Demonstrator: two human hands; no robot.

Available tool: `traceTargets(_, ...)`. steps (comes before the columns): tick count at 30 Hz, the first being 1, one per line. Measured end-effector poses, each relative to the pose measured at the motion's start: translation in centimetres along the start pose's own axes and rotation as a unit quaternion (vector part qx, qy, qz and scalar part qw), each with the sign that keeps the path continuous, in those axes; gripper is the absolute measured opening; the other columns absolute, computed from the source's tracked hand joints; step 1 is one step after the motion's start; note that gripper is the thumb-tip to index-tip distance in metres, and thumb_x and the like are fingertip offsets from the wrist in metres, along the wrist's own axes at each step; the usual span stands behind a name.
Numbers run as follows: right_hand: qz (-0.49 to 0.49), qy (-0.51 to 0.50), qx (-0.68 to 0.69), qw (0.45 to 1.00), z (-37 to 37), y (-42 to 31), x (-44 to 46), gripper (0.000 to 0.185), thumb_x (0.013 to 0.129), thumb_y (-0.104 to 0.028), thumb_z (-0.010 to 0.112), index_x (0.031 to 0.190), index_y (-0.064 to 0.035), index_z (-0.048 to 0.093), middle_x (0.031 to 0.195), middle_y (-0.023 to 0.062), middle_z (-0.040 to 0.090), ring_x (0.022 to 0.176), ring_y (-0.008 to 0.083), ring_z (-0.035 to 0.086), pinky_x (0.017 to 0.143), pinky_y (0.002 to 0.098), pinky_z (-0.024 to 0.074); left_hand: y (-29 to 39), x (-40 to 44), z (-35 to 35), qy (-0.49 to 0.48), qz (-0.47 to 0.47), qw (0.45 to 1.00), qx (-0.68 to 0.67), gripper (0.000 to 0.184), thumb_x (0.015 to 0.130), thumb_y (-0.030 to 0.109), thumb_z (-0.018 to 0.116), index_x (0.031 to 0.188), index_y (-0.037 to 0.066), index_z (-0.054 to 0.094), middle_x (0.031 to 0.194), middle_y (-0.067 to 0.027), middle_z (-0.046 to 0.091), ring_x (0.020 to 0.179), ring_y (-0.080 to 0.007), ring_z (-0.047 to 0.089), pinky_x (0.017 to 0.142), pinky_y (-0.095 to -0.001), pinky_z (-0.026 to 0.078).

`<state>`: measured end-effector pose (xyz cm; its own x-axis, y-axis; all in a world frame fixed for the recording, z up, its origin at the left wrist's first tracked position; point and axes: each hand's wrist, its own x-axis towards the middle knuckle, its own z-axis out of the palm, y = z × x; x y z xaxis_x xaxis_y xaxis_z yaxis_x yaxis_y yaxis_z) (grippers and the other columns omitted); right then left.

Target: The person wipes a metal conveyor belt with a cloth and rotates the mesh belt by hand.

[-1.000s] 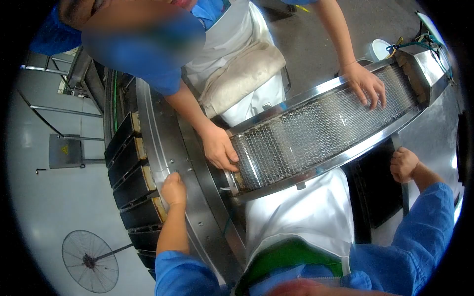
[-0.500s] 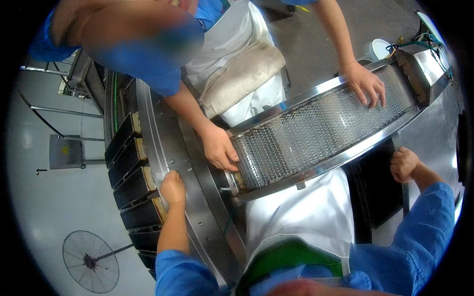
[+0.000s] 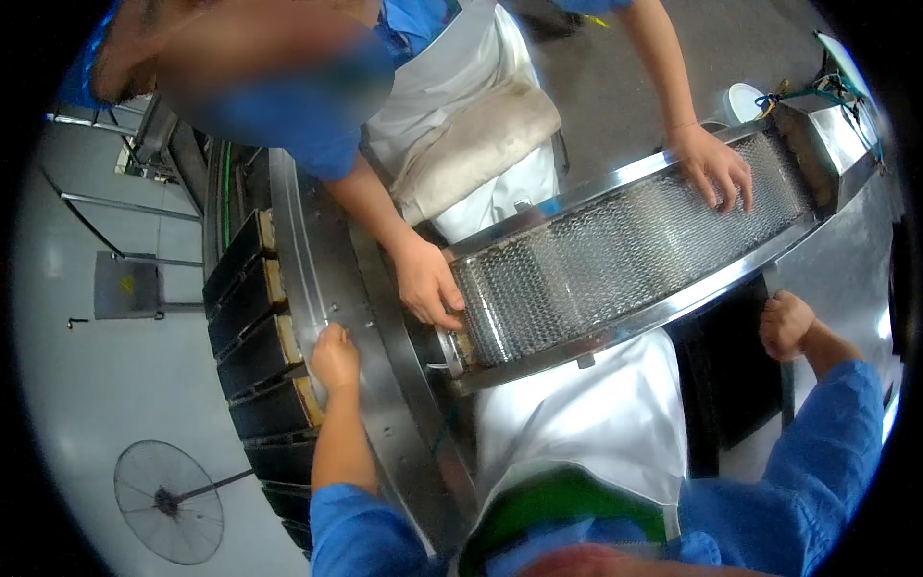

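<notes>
My left hand (image 3: 336, 358) is closed at the steel side plate (image 3: 389, 385) of the machine, left of the conveyor; whether anything is inside the fingers is hidden. On the right, my right hand (image 3: 785, 326) is closed at a thin metal edge (image 3: 788, 385) below the conveyor frame. Between and above my hands runs a wire mesh belt (image 3: 596, 255) in a steel frame. Nothing lies on the mesh except a co-worker's hand.
Across the conveyor stands a co-worker, one hand (image 3: 428, 284) at the belt's left end, the other (image 3: 713, 168) on the mesh. Dark trays (image 3: 255, 346) line the left machine. Beyond are a wall fan (image 3: 168, 502), a grey box (image 3: 126, 286) and a white bucket (image 3: 743, 102).
The view has shifted slightly. My two hands and the co-worker's hands keep nearly the same places on the machine.
</notes>
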<state>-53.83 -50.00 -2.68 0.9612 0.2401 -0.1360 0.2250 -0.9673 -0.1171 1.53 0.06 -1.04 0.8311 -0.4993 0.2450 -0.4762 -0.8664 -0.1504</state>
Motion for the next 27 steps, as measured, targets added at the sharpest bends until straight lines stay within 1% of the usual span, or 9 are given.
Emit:
traceTargets(2,0.002,-0.013,-0.015,1.0,-0.3,-0.1,0.1,0.017,0.046,-0.021,0.064,0.051,-0.0174,0.048,0.059,-0.0031,0.05,0.062,0.0197,0.05,0.059,0.0358,0.0385,0.0,0.0,0.2,-0.005,-0.001,1.0,0.001,0.012,0.08,0.015,0.065,0.076,0.008,0.056,0.081,-0.0135,0.063,0.074,-0.0366,0.062,0.064,-0.0474,0.048)
traceTargets(4,0.003,-0.001,0.011,1.0,-0.2,-0.2,0.1,0.016,0.047,-0.022,0.064,0.051,-0.0174,0.049,0.059,-0.0028,0.05,0.062,0.02,0.05,0.06,0.0356,0.0389,-0.4,0.2,0.5,-0.028,-0.013,0.999,0.023,0.012,0.08,0.016,0.065,0.076,0.008,0.057,0.081,-0.0136,0.064,0.074,-0.0364,0.062,0.064,-0.0473,0.048)
traceTargets(8,0.006,-0.001,0.03,1.0,0.2,0.0,-0.1,0.016,0.047,-0.022,0.063,0.05,-0.0172,0.049,0.059,-0.0026,0.051,0.063,0.0203,0.051,0.061,0.0355,0.0393,-0.6,0.2,0.5,-0.028,-0.005,1.0,0.008,0.013,0.08,0.017,0.065,0.076,0.008,0.057,0.081,-0.0139,0.064,0.073,-0.0368,0.062,0.064,-0.0476,0.048)
traceTargets(10,0.014,-0.027,0.019,0.999,0.5,0.1,-0.4,0.018,0.05,-0.025,0.066,0.054,-0.016,0.051,0.062,-0.0005,0.052,0.066,0.0226,0.053,0.062,0.0392,0.0422,-0.3,0.2,0.2,-0.022,-0.006,1.0,0.008,0.013,0.08,0.015,0.065,0.075,0.008,0.056,0.08,-0.0141,0.063,0.073,-0.0367,0.062,0.063,-0.047,0.048)
traceTargets(13,0.011,-0.045,0.004,0.999,0.8,0.2,-0.8,0.018,0.051,-0.026,0.066,0.055,-0.0159,0.052,0.062,-0.0005,0.053,0.067,0.0226,0.053,0.062,0.0393,0.0427,-0.5,0.1,0.3,-0.013,0.003,1.0,-0.019,0.014,0.08,0.014,0.065,0.074,0.007,0.054,0.079,-0.014,0.062,0.073,-0.0368,0.061,0.063,-0.0464,0.048)
traceTargets(17,0.015,-0.057,-0.006,0.998,1.3,0.3,-1.0,0.018,0.05,-0.026,0.066,0.055,-0.016,0.052,0.063,-0.0007,0.052,0.067,0.0223,0.053,0.062,0.0392,0.0421,-0.5,0.2,0.1,-0.025,0.006,0.999,-0.021,0.014,0.08,0.012,0.065,0.074,0.006,0.054,0.078,-0.0139,0.062,0.072,-0.0367,0.061,0.063,-0.0458,0.048)
traceTargets(22,-0.005,-0.027,-0.007,1.0,0.8,0.2,-0.7,0.019,0.048,-0.025,0.065,0.054,-0.016,0.05,0.062,-0.0008,0.051,0.066,0.0221,0.052,0.06,0.0386,0.0409,-0.4,0.0,0.3,0.009,0.023,1.0,-0.012,0.014,0.081,0.014,0.064,0.073,0.008,0.053,0.076,-0.0125,0.061,0.07,-0.0361,0.061,0.061,-0.0464,0.048)
traceTargets(27,-0.004,-0.019,-0.005,1.0,0.6,0.1,-0.4,0.02,0.048,-0.025,0.065,0.053,-0.0164,0.048,0.062,-0.0013,0.05,0.065,0.022,0.051,0.06,0.0384,0.041,-0.5,0.0,0.6,0.015,0.023,1.0,-0.006,0.012,0.08,0.013,0.063,0.072,0.009,0.053,0.076,-0.0119,0.062,0.07,-0.0357,0.061,0.06,-0.0466,0.048)
